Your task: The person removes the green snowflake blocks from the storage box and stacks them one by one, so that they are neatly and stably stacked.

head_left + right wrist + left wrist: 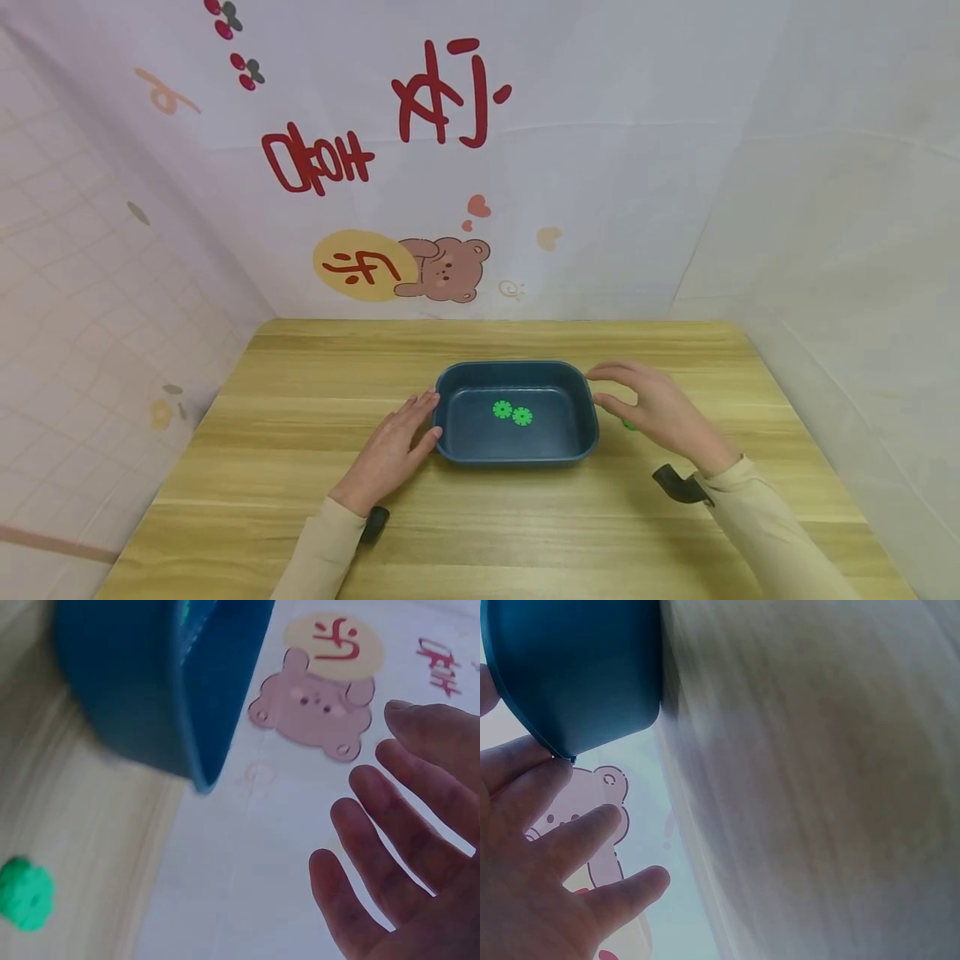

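Observation:
A dark blue rectangular tray (517, 458) stands on the wooden table, with two green notched snowflake discs (512, 413) lying on its floor. At its left side rests my left hand (393, 450), fingers spread and nearly straight, fingertips on the rim. In the left wrist view the tray's outer wall (577, 667) shows beside those fingers (536, 787). My right hand (660, 408) hovers by the right rim with relaxed fingers and nothing in them; the right wrist view shows a gap between it and the tray. Partly hidden below it, green discs (27, 892) lie on the table.
The wooden table (337, 358) is enclosed at the back and both sides by white printed cloth (600, 167). A bear drawing (450, 271) and red characters decorate the back cloth. A dark wrist mount (681, 485) sits at the right cuff, another (373, 527) at the left.

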Demonstrator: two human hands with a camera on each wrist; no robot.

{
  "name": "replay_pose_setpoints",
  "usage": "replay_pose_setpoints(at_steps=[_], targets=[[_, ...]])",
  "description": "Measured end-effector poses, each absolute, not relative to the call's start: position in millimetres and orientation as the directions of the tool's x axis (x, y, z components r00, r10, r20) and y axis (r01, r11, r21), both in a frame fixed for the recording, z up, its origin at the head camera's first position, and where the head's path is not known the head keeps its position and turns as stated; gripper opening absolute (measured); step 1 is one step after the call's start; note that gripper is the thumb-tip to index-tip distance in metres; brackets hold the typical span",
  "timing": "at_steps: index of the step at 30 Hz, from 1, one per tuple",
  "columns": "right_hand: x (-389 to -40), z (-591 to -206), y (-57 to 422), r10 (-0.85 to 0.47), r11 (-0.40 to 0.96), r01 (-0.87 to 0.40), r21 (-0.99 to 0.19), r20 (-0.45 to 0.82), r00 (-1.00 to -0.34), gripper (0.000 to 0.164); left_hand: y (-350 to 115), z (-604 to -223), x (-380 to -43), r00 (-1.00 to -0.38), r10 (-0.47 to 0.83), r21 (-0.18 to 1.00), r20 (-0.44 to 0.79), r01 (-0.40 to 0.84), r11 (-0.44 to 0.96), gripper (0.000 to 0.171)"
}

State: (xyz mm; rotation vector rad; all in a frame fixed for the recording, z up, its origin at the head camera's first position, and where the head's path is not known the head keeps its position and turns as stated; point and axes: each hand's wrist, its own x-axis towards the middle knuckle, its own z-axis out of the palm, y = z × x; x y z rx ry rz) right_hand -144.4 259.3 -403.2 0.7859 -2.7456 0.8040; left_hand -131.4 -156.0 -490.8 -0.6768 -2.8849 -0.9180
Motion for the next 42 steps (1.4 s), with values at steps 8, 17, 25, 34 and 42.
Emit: replay_pose_setpoints(at_steps=[8, 17, 25, 34, 42], targets=[[-153, -393, 234, -0.518, 0.657, -0.622, -0.427, 0.344, -0.783, 0.033, -156, -490, -131, -0.902, 0.394, 0.538, 0.174, 0.423, 0.730, 0.058], [-165, -388, 211, -0.575, 0.633, -0.649, -0.421, 0.305, -0.759, 0.031, -156, -492, -131, -0.899, 0.402, 0.530, 0.175, 0.430, 0.731, 0.059], [-178, -391, 192, -0.629, 0.623, -0.644, -0.444, 0.205, -0.750, 0.032, -156, -490, -132, -0.903, 0.401, 0.531, 0.151, 0.416, 0.738, 0.059], [-197, -401, 175, -0.686, 0.611, -0.658, -0.440, 0.122, -0.718, 0.033, -157, -489, -133, -0.907, 0.403, 0.526, 0.123, 0.404, 0.749, 0.059], [-214, -414, 165, -0.741, 0.592, -0.681, -0.431, 0.043, -0.670, 0.036, -157, -489, -132, -0.910, 0.394, 0.535, 0.125, 0.397, 0.746, 0.058]])
